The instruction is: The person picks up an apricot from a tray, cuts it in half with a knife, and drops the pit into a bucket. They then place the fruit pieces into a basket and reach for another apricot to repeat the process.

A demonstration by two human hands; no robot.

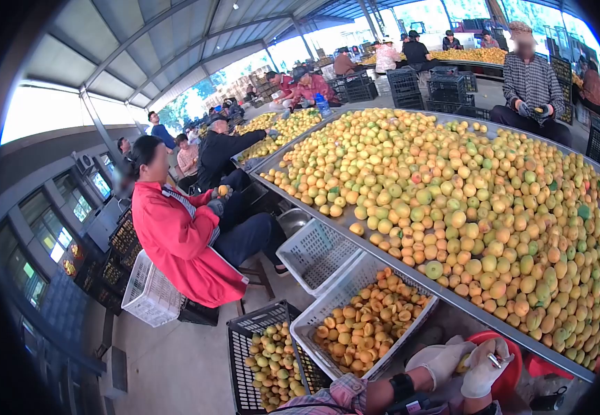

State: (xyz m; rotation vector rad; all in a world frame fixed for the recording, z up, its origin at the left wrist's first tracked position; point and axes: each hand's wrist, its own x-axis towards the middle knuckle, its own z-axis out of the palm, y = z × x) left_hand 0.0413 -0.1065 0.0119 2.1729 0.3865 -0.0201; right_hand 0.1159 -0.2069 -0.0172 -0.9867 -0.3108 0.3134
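Gloved left hand (442, 360): fingers curled round apricot (462, 364). Right hand (485, 371): fingers closed on small metal tool (496, 359). Both above red basin (516, 379), below worktop (411, 274).

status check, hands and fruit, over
Left hand gloved, holding apricot. Right hand gloved, gripping small metal tool. Both over red basin, nothing in the way.

We hold our white-gloved hands low and close together, touching: the left hand (442, 360) curls its fingers inward, the right hand (485, 366) is clenched beside it
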